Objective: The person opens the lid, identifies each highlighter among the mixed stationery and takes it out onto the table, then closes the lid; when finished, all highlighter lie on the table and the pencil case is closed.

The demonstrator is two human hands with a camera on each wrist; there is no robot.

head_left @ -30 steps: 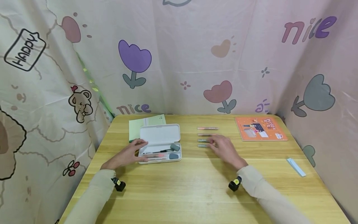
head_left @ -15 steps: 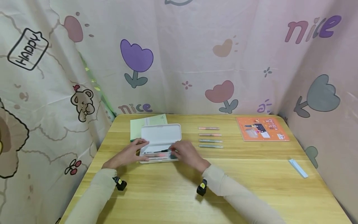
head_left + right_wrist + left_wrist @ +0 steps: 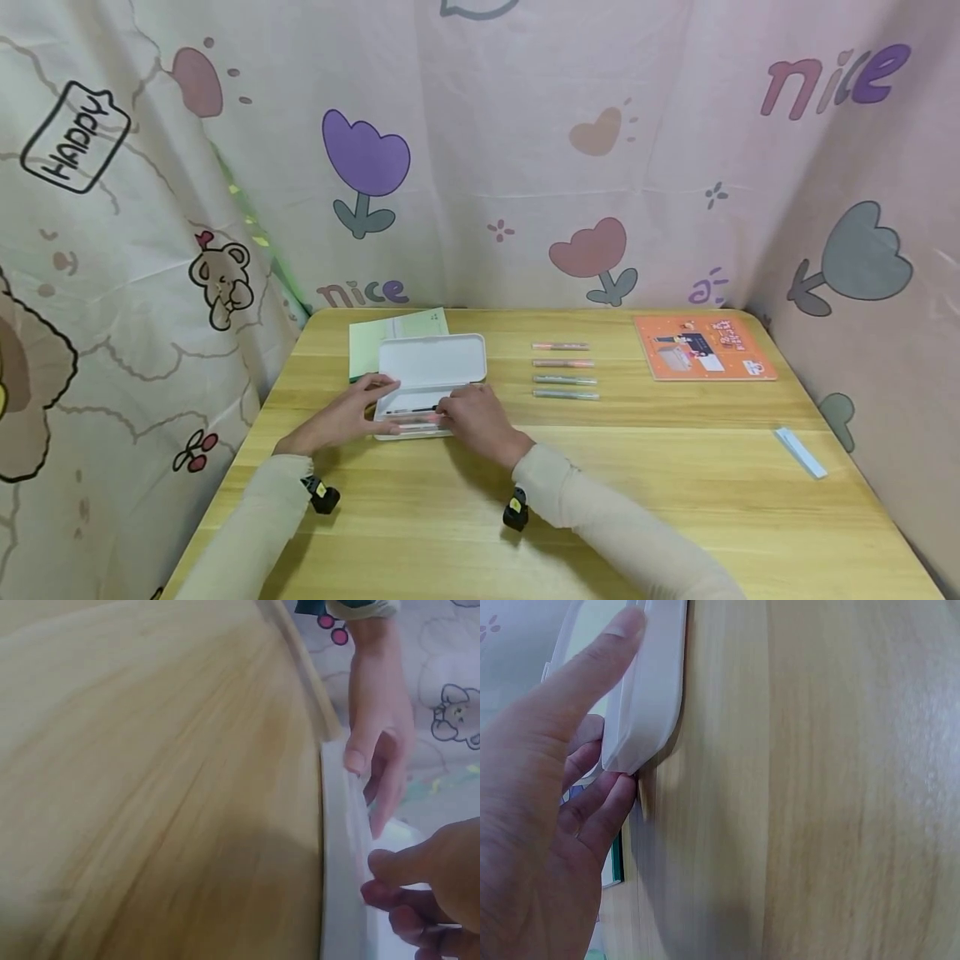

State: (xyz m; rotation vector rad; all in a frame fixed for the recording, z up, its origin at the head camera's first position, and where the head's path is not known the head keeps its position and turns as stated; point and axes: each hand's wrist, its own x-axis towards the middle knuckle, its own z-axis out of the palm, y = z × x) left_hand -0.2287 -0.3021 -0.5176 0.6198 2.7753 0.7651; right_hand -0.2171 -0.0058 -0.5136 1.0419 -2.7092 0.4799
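Observation:
An open white pencil case [image 3: 432, 362] lies on the table, its lid tipped back. My left hand [image 3: 341, 421] grips the case's left end; in the left wrist view the thumb lies along the front wall and the fingers reach round the corner. Inside are a black pen [image 3: 411, 410] and pinkish pens [image 3: 420, 419] in the front section. My right hand [image 3: 480, 423] is over the case's right half with its fingertips down at the pens. In the right wrist view its thumb and forefinger come close together; whether they pinch anything is hidden. The same hand covers the case's right end.
Several pens [image 3: 565, 380] lie in a row right of the case. A green notebook [image 3: 365, 342] sits partly under the lid. An orange booklet [image 3: 705, 347] lies at the back right, a light blue strip [image 3: 800, 452] near the right edge. Patterned curtains surround the table.
From the row of pens, my right hand has moved left to the case, then further left along it. It now covers the grey erasers seen earlier. The left hand stays at the case.

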